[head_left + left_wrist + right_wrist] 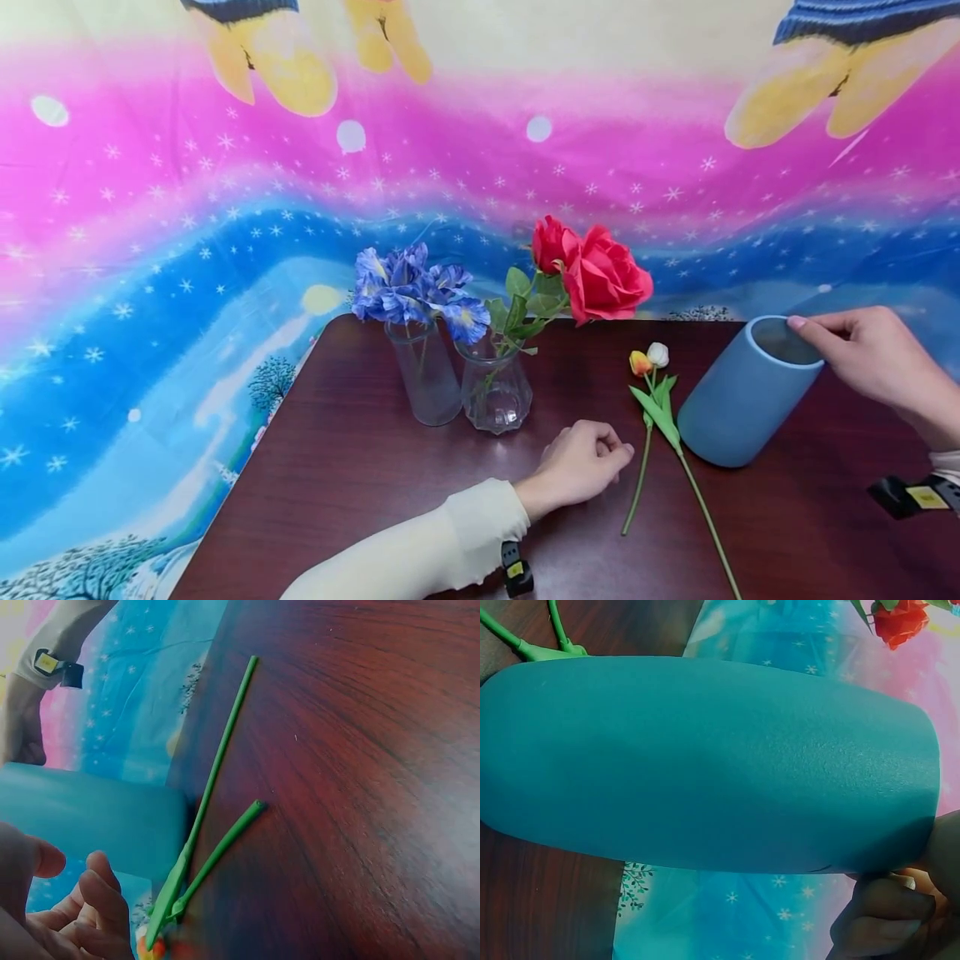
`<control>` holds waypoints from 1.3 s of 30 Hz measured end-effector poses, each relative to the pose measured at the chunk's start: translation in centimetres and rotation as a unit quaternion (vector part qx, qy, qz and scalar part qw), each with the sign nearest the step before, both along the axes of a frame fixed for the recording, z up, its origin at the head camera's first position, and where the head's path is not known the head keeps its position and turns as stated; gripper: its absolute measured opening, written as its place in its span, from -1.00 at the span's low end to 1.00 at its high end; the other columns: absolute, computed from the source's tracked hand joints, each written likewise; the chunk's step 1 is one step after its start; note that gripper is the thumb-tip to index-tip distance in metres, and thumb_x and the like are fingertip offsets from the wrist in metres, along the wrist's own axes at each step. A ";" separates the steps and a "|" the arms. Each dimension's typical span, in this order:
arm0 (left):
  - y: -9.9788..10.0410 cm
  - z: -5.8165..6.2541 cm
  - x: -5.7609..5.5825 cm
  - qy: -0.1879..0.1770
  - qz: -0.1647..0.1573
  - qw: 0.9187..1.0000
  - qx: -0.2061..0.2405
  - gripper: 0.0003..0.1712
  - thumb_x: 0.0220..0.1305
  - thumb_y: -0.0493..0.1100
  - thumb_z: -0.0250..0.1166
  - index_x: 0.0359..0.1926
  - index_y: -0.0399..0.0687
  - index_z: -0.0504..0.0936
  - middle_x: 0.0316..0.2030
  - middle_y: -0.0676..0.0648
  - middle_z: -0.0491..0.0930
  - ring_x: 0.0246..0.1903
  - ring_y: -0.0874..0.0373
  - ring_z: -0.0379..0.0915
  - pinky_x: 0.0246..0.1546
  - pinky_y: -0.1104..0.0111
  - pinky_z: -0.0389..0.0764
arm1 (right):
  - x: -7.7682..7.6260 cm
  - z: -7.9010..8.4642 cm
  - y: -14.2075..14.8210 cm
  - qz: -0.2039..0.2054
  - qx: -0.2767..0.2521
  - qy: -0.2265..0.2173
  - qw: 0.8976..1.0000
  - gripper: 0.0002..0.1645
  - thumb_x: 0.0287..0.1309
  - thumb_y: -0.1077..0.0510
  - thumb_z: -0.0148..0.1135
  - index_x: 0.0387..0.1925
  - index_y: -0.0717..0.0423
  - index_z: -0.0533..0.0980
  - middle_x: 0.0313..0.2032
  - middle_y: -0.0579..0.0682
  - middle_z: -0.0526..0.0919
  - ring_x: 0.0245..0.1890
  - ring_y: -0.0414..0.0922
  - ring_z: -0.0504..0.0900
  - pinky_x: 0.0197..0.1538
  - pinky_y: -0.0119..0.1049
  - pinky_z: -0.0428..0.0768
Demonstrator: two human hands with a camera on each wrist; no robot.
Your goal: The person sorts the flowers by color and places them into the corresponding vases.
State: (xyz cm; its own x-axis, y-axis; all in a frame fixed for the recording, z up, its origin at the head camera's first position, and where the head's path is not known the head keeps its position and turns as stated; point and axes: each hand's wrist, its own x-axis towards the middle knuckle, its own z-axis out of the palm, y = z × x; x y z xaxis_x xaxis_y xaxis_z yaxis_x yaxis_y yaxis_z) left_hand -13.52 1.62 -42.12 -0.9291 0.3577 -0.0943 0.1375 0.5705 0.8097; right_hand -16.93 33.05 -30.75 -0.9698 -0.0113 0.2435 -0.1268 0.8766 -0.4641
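Observation:
At the right of the head view, my right hand [862, 350] pinches the rim of a blue vase [750, 400], thumb at the mouth. The vase looks tilted in that view, and its smooth side [705, 765] fills much of the right wrist view. Two artificial tulips lie on the table just left of it, a yellow-orange tulip [640, 363] and a white tulip [657, 356], with long green stems. My left hand [583, 462] hovers or rests beside the stems, fingers loosely bent and holding nothing; in the left wrist view its thumb and fingers [103, 900] stand apart.
A clear vase [427, 383] of blue irises [412, 283] stands left of centre. Beside it, a ribbed glass vase [498, 400] holds red roses [603, 275]. The dark wooden table [337, 492] ends at the back against a printed cloth [480, 150].

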 end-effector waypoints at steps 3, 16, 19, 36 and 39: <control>0.8 -0.2 -0.2 0.003 0.005 1.000 -0.020 -0.67 0.34 0.16 0.24 -0.55 0.24 0.55 -0.74 0.28 0.54 -0.67 0.37 0.40 -0.49 0.43 0.34 | 0.0 0.1 0.0 0.003 0.001 0.000 1.000 -0.33 0.55 -0.01 -0.03 -0.74 0.17 0.24 -0.72 -0.17 0.04 -0.74 -0.16 0.03 -0.59 -0.22 0.07; 3.9 -1.7 -2.1 0.037 0.003 0.986 -0.160 -0.57 0.24 0.21 0.34 -0.72 0.27 0.56 -0.75 0.27 0.47 -0.63 0.35 0.38 -0.42 0.36 0.40 | 0.0 0.1 0.0 -0.003 0.007 -0.009 1.000 -0.33 0.56 -0.04 -0.07 -0.73 0.15 0.35 -0.74 -0.14 0.06 -0.74 -0.15 0.05 -0.59 -0.23 0.09; 4.7 -2.0 -2.2 0.052 -0.008 0.976 -0.211 -0.52 0.20 0.26 0.38 -0.75 0.24 0.53 -0.73 0.23 0.44 -0.63 0.33 0.36 -0.50 0.37 0.37 | 0.1 0.1 0.0 -0.002 0.004 -0.009 1.000 -0.33 0.56 -0.03 -0.06 -0.73 0.15 0.31 -0.73 -0.15 0.05 -0.73 -0.15 0.05 -0.59 -0.22 0.08; 7.1 -3.4 -3.1 0.092 -0.033 0.940 -0.327 -0.44 0.14 0.29 0.44 -0.71 0.13 0.40 -0.71 0.14 0.42 -0.67 0.23 0.36 -0.60 0.32 0.37 | 0.1 0.1 0.0 0.004 -0.002 -0.003 1.000 -0.33 0.56 -0.01 -0.06 -0.71 0.20 0.18 -0.72 -0.16 0.05 -0.74 -0.14 0.04 -0.59 -0.22 0.06; 7.2 -3.3 -3.2 0.078 -0.040 0.940 -0.329 -0.45 0.17 0.24 0.44 -0.70 0.11 0.39 -0.70 0.13 0.42 -0.66 0.22 0.38 -0.60 0.32 0.39 | 0.1 0.1 0.0 0.005 -0.002 -0.002 1.000 -0.33 0.56 -0.01 -0.06 -0.71 0.20 0.19 -0.72 -0.16 0.05 -0.74 -0.14 0.04 -0.59 -0.22 0.07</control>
State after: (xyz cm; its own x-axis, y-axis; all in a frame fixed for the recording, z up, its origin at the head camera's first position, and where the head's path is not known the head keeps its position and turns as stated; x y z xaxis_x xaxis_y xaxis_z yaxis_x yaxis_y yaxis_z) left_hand -16.76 8.80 -45.41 -0.9228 0.3380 -0.1852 0.2882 0.9242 0.2507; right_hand -16.85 33.07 -30.68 -0.9704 -0.0201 0.2406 -0.1341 0.8736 -0.4678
